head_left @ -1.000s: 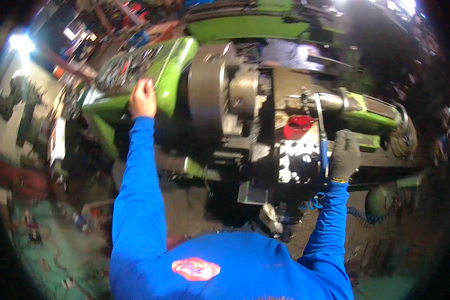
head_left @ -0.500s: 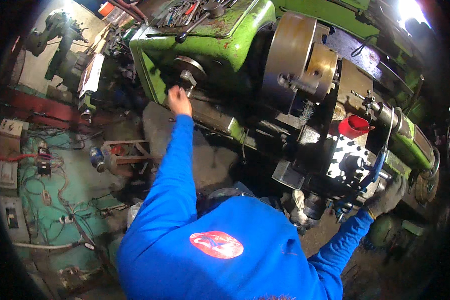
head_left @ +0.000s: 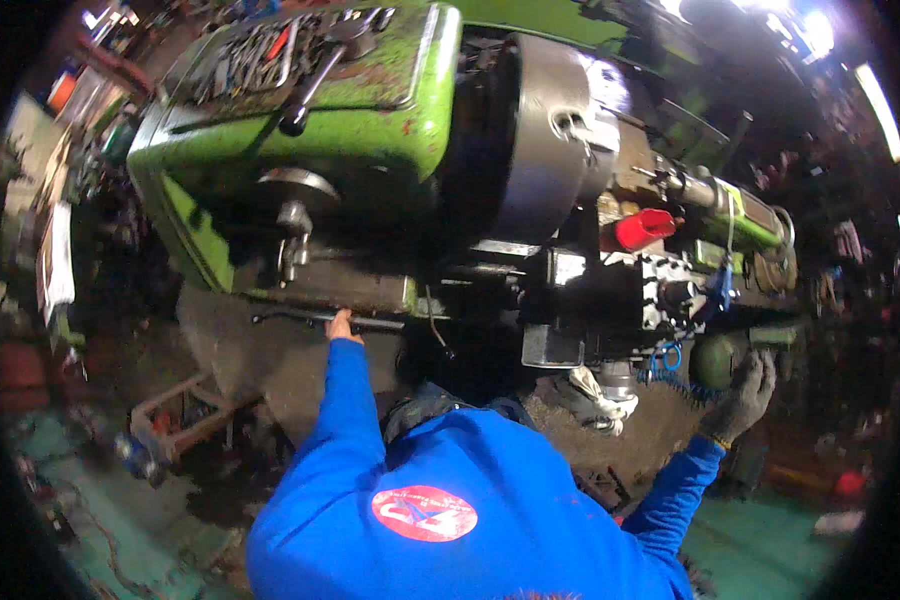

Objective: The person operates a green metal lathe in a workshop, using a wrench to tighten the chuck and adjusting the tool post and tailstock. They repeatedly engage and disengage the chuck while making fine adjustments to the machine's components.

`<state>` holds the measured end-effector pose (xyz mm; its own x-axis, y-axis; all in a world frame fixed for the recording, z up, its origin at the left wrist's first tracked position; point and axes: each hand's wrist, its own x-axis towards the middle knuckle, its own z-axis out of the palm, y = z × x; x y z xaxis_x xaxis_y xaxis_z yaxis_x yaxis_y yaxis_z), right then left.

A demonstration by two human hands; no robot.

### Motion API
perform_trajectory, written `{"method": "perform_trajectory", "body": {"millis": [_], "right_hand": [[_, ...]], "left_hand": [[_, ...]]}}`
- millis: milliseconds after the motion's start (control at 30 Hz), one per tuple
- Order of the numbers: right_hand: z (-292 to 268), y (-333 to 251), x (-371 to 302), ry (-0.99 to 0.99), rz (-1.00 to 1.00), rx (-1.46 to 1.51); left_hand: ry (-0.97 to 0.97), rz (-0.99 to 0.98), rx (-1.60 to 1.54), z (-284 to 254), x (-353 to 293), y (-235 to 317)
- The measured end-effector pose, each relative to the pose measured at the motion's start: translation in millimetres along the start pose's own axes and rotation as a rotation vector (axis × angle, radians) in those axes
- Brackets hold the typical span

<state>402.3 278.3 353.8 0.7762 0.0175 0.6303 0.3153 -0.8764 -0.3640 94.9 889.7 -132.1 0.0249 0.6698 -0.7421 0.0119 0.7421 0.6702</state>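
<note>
Head view: the left hand (head_left: 341, 327) is gripping a dark rod (head_left: 377, 323) below the green lathe (head_left: 370, 135), while the gloved right hand (head_left: 744, 402) is hovering, fingers extended.

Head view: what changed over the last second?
Left bare hand moved from the green metal headstock's front down to the long dark metal rod, now gripped. Right grey-gloved hand drew back, away from the square metal tool post. Red plastic cup stays beside the post.

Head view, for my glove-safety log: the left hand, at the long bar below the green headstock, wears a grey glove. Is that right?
No, not gloved: the head view shows the left hand bare, at the long bar below the green headstock.
</note>
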Motion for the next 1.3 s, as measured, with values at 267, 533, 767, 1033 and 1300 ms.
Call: {"method": "perform_trajectory", "body": {"millis": [267, 533, 767, 1033, 1300], "right_hand": [[28, -182, 14, -0.103, 0.031, 0.716], [40, -323, 33, -0.263, -1.017, 0.599], [54, -289, 65, -0.731, -1.029, 0.06], [52, -185, 130, -0.335, -0.494, 0.088], [91, -166, 141, -0.237, -0.326, 0.097]], "left_hand": [[0.279, 0.627, -0.315, 1, -206, 148], [-0.216, 1.567, 0.677, 44, -389, 240], [-0.558, 1.943, 1.149, 148, -477, 246], [-0.357, 1.945, 0.598, 249, -468, 266], [-0.231, 1.715, 0.9, 329, -445, 181]]}}
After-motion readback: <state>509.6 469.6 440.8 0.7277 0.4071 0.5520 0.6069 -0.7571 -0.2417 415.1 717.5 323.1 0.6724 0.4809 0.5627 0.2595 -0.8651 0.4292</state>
